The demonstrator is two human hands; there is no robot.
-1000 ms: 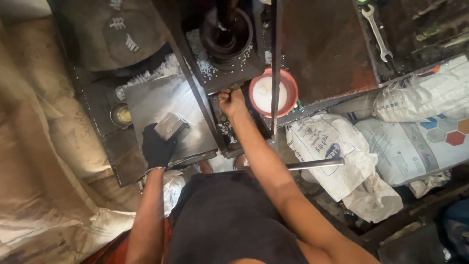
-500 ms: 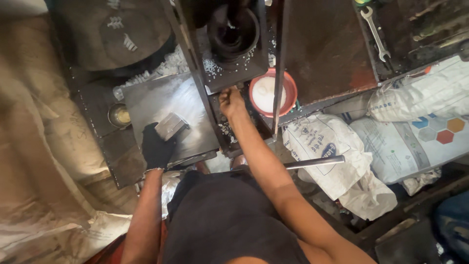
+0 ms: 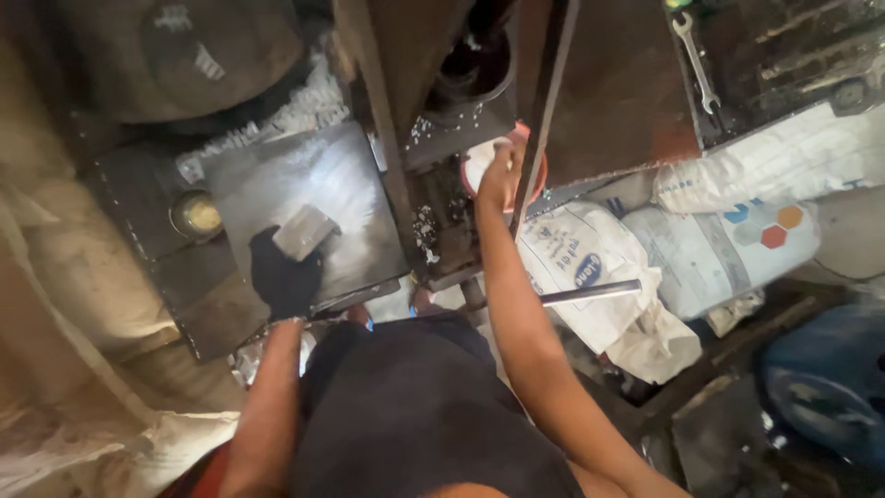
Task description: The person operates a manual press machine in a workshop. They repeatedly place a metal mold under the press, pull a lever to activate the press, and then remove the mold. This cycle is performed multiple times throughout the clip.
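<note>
Left hand (image 3: 284, 277), in a black glove, grips a small grey block (image 3: 304, 231) and presses it on the shiny metal plate (image 3: 346, 184) on the dark worktop (image 3: 147, 198). Right hand (image 3: 498, 180) is up at the red-rimmed bowl (image 3: 477, 164) of white stuff, fingers bunched narrow over it; I cannot tell if they pinch anything. A dark upright bar (image 3: 544, 120) stands just beside that hand. White sacks (image 3: 590, 267) lie to the right, a spanner (image 3: 696, 60) above them
</note>
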